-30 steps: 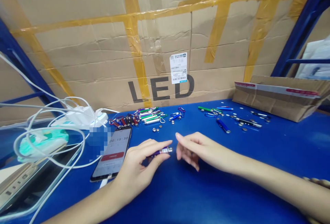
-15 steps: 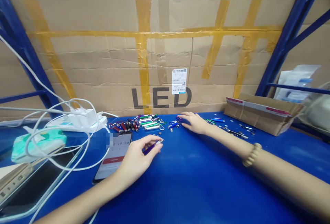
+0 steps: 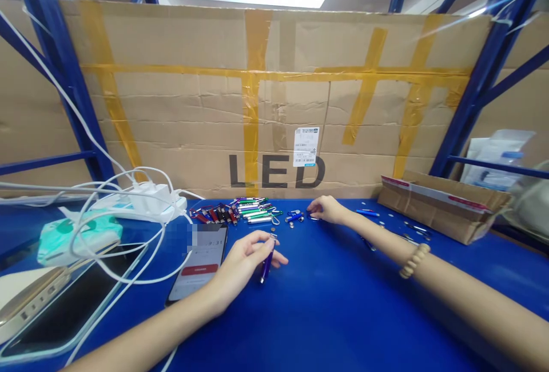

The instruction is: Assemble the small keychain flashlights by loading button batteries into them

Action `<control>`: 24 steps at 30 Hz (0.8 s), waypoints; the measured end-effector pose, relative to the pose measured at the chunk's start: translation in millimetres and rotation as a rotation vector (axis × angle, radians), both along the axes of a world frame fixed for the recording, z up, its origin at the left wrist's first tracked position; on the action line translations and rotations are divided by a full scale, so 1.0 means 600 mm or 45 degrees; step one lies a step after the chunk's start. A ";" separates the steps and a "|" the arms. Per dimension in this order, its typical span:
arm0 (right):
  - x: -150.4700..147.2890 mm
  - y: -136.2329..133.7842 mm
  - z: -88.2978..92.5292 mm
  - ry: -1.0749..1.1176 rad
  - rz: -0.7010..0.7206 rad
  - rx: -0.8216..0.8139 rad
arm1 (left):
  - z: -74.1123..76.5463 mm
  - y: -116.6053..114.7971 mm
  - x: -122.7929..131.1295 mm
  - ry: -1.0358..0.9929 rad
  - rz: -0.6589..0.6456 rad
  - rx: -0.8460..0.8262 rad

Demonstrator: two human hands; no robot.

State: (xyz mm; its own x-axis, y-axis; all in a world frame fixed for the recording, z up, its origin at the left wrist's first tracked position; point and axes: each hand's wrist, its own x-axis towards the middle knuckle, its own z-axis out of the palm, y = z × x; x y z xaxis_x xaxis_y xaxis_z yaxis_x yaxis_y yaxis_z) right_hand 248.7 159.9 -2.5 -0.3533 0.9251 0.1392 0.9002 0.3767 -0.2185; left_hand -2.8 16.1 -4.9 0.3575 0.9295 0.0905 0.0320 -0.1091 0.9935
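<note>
My left hand (image 3: 242,260) pinches a small purple keychain flashlight (image 3: 266,262) by its top, holding it nearly upright just above the blue table (image 3: 334,309). My right hand (image 3: 326,210) is stretched far forward, fingers curled over small blue clip parts (image 3: 295,216) near the back of the table; what it pinches is too small to name. A beaded bracelet (image 3: 413,260) sits on my right wrist. A row of coloured keychain flashlights (image 3: 240,212) lies left of my right hand.
A phone (image 3: 201,260) showing a timer lies left of my left hand. White cables (image 3: 120,229), a power strip (image 3: 143,203) and a tissue pack (image 3: 72,235) crowd the left. An open cardboard box (image 3: 441,205) stands at right, and a taped cardboard wall marked LED (image 3: 274,103) is behind.
My right hand left the flashlight and reached forward to the blue clips, then curled its fingers. My left hand tipped the purple flashlight from lying sideways to nearly upright. The view tilted up.
</note>
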 end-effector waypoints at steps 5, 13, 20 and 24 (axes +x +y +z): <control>0.022 -0.019 0.002 0.146 -0.171 -0.131 | 0.007 -0.005 0.002 -0.016 0.021 -0.061; 0.048 -0.053 0.015 0.429 -0.229 -0.315 | 0.018 -0.015 0.007 0.016 -0.006 -0.095; 0.028 -0.095 0.028 0.829 -0.093 -0.378 | 0.004 -0.008 0.011 -0.055 -0.050 -0.145; -0.018 -0.145 0.022 1.252 0.052 -0.658 | -0.005 -0.006 0.018 -0.066 -0.085 -0.241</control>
